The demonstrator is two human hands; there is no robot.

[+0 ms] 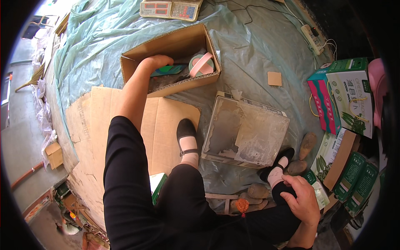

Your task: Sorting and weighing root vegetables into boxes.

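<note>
My left hand reaches down into an open cardboard box. Its fingers are curled at the edge of a flat green and blue packet, and the fingertips are partly hidden. Beside the packet in the box lies a round roll with a pink band. Dark items below the packet are too unclear to name. My right hand lies on my right knee with the fingers apart, holding nothing.
A flattened cardboard sheet lies under my left foot. Between my feet sits a worn metal box. A scale stands at the far side, on plastic sheeting. Printed cartons, green packs and stones are at right.
</note>
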